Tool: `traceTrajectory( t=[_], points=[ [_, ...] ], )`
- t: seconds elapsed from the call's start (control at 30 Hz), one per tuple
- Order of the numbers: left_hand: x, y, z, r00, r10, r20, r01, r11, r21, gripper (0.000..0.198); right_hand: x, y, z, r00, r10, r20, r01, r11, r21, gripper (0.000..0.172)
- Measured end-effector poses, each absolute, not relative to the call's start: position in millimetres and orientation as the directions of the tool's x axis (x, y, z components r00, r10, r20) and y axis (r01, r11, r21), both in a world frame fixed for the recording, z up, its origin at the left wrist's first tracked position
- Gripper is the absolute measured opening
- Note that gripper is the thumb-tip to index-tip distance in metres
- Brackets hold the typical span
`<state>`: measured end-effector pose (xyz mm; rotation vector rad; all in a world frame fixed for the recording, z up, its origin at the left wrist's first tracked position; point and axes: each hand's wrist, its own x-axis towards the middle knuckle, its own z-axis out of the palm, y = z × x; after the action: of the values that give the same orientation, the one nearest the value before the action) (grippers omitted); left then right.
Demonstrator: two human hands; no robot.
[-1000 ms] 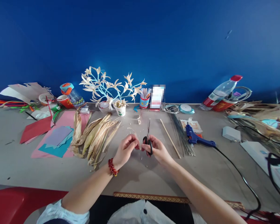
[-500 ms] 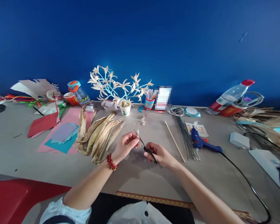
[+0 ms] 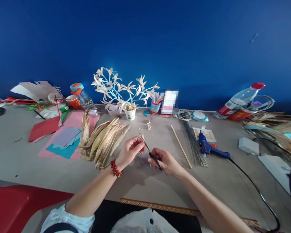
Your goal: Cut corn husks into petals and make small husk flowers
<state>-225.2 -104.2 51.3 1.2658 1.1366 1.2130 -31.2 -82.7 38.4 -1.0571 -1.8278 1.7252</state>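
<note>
Black-handled scissors (image 3: 156,160) are gripped in my right hand (image 3: 165,161), their blades pointing up and left. The blades reach the fingertips of my left hand (image 3: 132,149), which pinches a small pale piece of corn husk (image 3: 142,134) whose tip sticks up above the fingers. Most of that piece is hidden by the fingers and blades. Left of my left hand lies a pile of dried corn husks (image 3: 104,139). Tiny pale scraps and a curled strip (image 3: 149,127) are scattered on the table beyond my hands.
A white pot (image 3: 130,115) with husk flowers stands at the back. To the right lie a wooden stick (image 3: 181,147), dark wires (image 3: 195,145) and a blue glue gun (image 3: 212,150) with a trailing cord. Coloured paper (image 3: 65,152) is at left; a bottle (image 3: 237,102) leans at back right.
The scissors and my right hand have shifted slightly left. The tip of the husk piece now shows upright above my left fingers beside the blades.
</note>
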Motion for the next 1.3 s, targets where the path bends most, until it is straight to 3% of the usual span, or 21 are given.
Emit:
traceTrajectory(
  t=[0.7, 0.93, 1.3],
  points=[
    [-228.2, -105.2, 54.3, 0.083, 0.994, 0.077, -0.026, -0.075, 0.997, 0.023, -26.8, -80.2, 39.3, -0.64, 0.747, -0.182, 0.261, -0.012, -0.965, 0.044],
    [-230.4, -105.4, 55.9, 0.132, 0.99, 0.054, -0.02, -0.052, 0.998, 0.023, -21.3, -72.3, 39.4, -0.571, 0.8, -0.187, 0.342, 0.025, -0.939, 0.044],
    [-215.8, -108.7, 39.3, 0.371, 0.925, -0.077, -0.148, 0.141, 0.979, 0.026, -26.8, -77.4, 44.1, -0.457, 0.89, 0.007, -0.04, -0.013, -0.999, 0.033]
  ],
)
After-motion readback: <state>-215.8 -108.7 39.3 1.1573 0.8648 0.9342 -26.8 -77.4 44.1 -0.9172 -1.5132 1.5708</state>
